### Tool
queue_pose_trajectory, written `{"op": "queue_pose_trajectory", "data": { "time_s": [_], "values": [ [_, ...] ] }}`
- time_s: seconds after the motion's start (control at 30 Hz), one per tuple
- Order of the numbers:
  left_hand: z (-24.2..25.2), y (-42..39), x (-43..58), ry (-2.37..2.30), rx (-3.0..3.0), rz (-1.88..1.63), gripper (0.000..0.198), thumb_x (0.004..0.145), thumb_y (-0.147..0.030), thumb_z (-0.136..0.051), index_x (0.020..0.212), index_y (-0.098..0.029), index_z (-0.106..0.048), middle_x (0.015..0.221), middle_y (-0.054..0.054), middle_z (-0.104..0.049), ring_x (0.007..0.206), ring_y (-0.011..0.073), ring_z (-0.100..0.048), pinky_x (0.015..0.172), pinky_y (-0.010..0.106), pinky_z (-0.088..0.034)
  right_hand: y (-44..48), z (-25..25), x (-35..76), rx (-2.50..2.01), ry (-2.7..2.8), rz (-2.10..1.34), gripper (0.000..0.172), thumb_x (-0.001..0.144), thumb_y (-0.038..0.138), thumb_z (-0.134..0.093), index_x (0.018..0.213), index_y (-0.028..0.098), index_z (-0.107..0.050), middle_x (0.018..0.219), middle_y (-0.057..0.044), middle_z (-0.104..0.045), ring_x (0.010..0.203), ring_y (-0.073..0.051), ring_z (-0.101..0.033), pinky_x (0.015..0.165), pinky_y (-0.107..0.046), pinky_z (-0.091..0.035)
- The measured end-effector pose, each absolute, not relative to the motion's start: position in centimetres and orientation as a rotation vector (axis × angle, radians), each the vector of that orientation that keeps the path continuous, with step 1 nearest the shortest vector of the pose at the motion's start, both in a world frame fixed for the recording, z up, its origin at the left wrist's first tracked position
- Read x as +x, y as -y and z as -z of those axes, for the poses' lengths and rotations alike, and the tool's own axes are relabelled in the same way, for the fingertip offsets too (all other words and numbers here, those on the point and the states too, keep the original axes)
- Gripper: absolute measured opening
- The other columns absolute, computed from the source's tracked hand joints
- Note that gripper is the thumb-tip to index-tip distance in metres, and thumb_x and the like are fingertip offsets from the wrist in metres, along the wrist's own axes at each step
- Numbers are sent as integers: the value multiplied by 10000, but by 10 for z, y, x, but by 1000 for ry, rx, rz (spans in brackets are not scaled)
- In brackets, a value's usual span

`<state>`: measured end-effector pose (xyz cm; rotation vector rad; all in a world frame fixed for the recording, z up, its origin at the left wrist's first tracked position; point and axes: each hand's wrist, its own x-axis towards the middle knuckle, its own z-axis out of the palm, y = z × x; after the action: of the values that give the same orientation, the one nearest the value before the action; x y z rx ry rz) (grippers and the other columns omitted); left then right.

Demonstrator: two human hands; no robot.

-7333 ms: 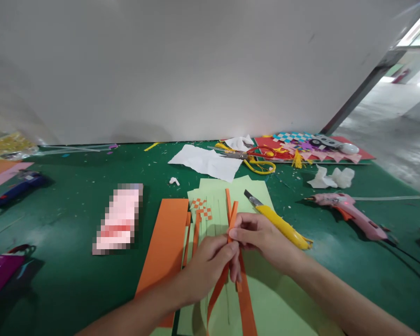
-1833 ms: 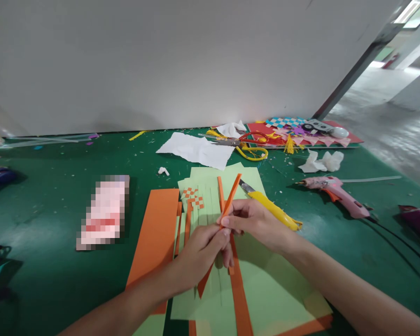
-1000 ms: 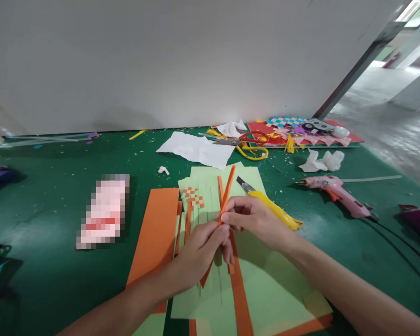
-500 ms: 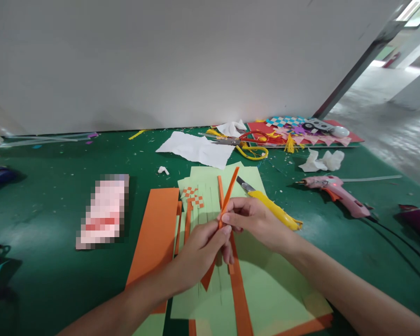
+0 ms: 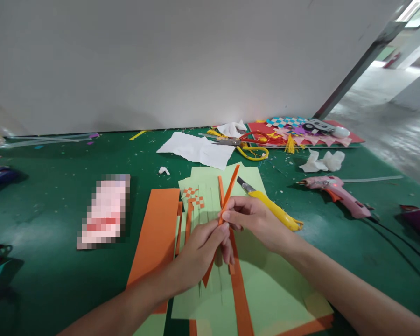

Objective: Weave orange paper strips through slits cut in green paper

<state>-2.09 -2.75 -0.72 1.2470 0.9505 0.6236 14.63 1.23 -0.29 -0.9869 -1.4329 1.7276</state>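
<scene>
A narrow orange paper strip [image 5: 232,185] is pinched between both hands, its upper end pointing away from me and its wider lower end showing beneath my fingers. My left hand [image 5: 207,242] is closed on its lower part. Just above, my right hand [image 5: 248,214] grips it between thumb and fingers. Under the hands lie light green paper sheets [image 5: 276,289] with several long slits cut in them. Another orange strip [image 5: 241,298] rests on the green paper. Small orange-and-green checkered woven pieces [image 5: 196,201] sit left of the hands.
A yellow utility knife [image 5: 276,210] with its blade out lies beside my right hand. Farther right is a pink glue gun [image 5: 339,193] with its cord. Scissors [image 5: 240,141] and white paper [image 5: 196,148] lie at the back. An orange sheet [image 5: 157,233] is at left.
Both hands keep the same pinch on the orange strip. The strip's lower end has shifted up very slightly; the other things stay in place.
</scene>
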Motion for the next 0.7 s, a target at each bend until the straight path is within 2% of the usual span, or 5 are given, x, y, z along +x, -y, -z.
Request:
{"op": "queue_pose_trajectory", "data": {
  "time_s": [0.2, 0.7],
  "values": [
    [5, 27, -21, -952, 1293, -613, 417, 1004, -322, -301, 666, -178, -496, 598, -2, -580, 614, 131, -581, 655, 258, -423, -14, 1, 148, -996, 1428, -1832, 209, 800, 375, -682, 756, 181, -621, 648, 30, -549, 571, -97, -451, 542, -240, -346],
    [7, 27, -20, -958, 1279, -600, 370, 1005, -352, -321, 721, -186, -493, 595, -21, -574, 591, 123, -563, 603, 248, -408, -15, 0, 148, -950, 1450, -1727, 215, 845, 345, -642, 743, 167, -578, 622, 41, -497, 563, -86, -415, 541, -234, -321]
  ]
}}
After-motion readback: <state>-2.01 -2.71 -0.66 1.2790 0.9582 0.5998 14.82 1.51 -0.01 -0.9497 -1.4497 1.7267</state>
